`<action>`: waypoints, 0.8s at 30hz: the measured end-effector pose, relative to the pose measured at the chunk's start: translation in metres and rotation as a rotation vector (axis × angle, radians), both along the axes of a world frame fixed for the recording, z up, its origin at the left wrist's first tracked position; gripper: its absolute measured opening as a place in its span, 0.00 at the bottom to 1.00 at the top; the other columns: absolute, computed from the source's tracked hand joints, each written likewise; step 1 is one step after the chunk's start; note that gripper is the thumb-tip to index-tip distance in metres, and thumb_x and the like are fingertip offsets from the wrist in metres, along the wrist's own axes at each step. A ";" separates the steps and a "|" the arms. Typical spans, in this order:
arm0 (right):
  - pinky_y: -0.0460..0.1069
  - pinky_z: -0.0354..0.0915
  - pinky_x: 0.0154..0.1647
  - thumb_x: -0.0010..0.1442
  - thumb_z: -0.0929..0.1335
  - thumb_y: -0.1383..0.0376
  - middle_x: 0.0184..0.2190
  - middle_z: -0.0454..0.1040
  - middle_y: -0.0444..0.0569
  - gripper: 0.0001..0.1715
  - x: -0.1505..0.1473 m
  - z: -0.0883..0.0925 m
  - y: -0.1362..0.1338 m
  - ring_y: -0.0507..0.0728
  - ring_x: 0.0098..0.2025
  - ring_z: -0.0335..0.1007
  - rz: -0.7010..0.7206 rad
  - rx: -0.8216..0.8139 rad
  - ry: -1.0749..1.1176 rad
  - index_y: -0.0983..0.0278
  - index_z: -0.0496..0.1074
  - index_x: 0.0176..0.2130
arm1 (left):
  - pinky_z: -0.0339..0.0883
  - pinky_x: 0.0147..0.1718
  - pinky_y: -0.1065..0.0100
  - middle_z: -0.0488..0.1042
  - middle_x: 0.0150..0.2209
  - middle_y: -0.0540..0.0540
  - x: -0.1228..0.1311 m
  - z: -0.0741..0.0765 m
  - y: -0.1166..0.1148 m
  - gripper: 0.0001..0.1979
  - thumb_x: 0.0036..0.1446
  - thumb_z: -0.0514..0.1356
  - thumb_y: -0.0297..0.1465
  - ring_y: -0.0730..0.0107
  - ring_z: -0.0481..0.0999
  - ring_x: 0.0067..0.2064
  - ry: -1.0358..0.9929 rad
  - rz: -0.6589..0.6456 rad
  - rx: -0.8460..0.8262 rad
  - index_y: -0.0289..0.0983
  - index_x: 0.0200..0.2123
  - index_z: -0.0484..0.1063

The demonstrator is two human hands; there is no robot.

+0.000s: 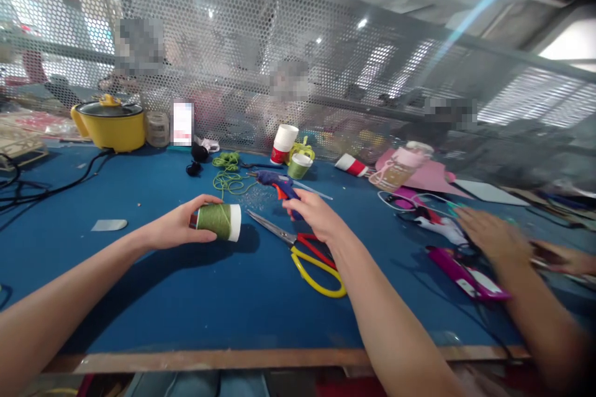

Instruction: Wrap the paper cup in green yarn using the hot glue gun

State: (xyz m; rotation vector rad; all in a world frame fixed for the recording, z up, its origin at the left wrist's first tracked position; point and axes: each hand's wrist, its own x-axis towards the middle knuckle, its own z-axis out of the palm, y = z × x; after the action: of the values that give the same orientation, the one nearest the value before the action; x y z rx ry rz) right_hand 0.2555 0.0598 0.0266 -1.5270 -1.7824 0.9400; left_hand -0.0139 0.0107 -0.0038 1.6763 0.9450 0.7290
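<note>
My left hand [189, 223] grips a paper cup [216, 221] lying on its side in the air above the table, its body wrapped in green yarn and its white end facing right. My right hand [310, 211] is closed around the handle of a blue glue gun [274, 180] with an orange trigger; its nozzle points left. From the cup, a strand of yarn runs up to a loose heap of green yarn [226, 162]. Beneath and beside my right wrist lie large scissors [298, 248] with red and yellow handles, blades pointing up and left.
A yellow electric pot [112, 127], a glass jar [157, 129] and a lit phone [182, 123] stand at the back left. Red-and-white cups [283, 142] and a green-wrapped cup [299, 165] stand at the back. At right, a co-worker's hands [493, 236] are near a purple box [465, 276].
</note>
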 end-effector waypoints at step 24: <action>0.45 0.61 0.19 0.50 0.65 0.59 0.13 0.66 0.43 0.13 -0.032 0.012 -0.053 0.50 0.16 0.62 0.118 0.164 -0.090 0.65 0.68 0.22 | 0.65 0.23 0.71 0.67 0.29 0.52 0.003 0.002 0.002 0.26 0.45 0.62 0.38 0.75 0.67 0.26 -0.058 0.313 0.044 0.38 0.47 0.57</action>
State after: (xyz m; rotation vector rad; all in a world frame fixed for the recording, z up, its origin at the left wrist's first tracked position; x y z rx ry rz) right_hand 0.2233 0.0069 0.0390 -1.3930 -1.9801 0.7695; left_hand -0.0112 0.0127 -0.0017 1.5527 1.1718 1.0070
